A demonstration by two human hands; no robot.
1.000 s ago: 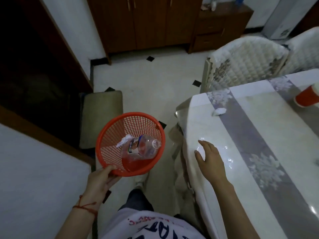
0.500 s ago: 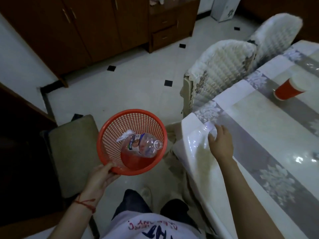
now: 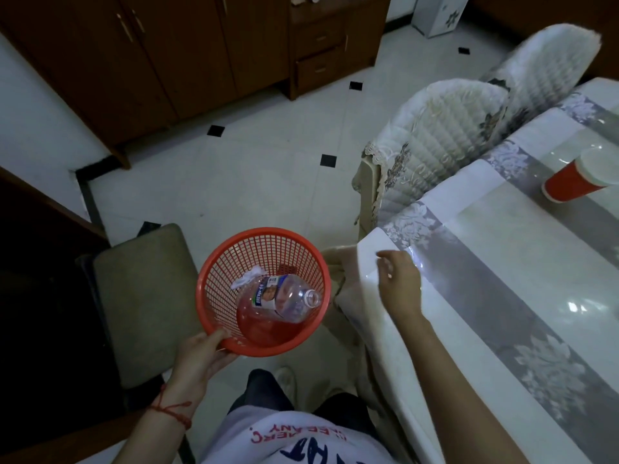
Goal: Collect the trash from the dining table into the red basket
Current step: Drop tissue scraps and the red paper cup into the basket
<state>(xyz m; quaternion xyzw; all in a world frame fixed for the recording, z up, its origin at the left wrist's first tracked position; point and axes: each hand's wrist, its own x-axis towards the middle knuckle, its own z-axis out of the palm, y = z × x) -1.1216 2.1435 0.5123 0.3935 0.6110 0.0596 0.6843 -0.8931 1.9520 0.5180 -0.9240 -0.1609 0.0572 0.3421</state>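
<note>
Nearest the body, the left hand [image 3: 197, 354] clamped the round red mesh basket [image 3: 217, 283], where a clear plastic bottle [image 3: 284, 298] and crumpled white tissue [image 3: 249, 279] lay. Beyond, the right hand [image 3: 398, 284] hovered loosely curled over the glossy dining table [image 3: 485, 262] corner; whether it held anything was unclear. Farther off stood a red paper cup [image 3: 569, 180].

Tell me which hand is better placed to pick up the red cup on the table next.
The right hand. It is over the dining table corner, on the red cup's side, though perhaps already holding a scrap. The left hand grips the red basket rim.
</note>
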